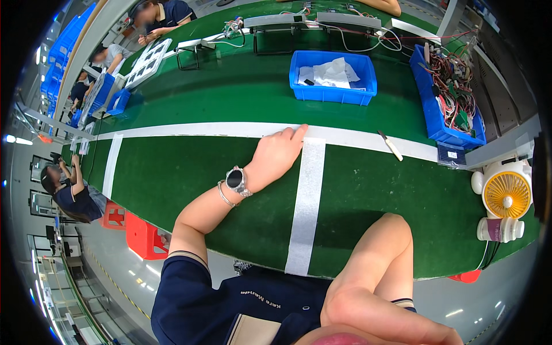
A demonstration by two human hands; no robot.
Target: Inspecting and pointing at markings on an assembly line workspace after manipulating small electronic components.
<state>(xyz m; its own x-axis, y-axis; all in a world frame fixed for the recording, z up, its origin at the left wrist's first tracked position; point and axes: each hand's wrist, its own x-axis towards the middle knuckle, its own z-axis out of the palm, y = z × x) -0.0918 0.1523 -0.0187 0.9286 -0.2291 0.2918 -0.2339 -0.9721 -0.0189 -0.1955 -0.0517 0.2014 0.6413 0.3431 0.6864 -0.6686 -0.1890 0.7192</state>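
Note:
My left hand lies palm down on the green work table, with nothing seen in it. Its index finger reaches onto a long white strip running across the table, close to where a whitish cross strip meets it. The other fingers are somewhat bent. To the right, a slim white-handled knife rests across the long strip. My right arm is sharply bent, elbow on the table; my right hand is folded back at the lower edge, its fingers hidden.
Beyond the strip stands a blue bin with white bags; another blue bin at right overflows with wires. A yellow-white fan and a white bottle stand near the right edge. Red stools are at left. Other people sit farther off.

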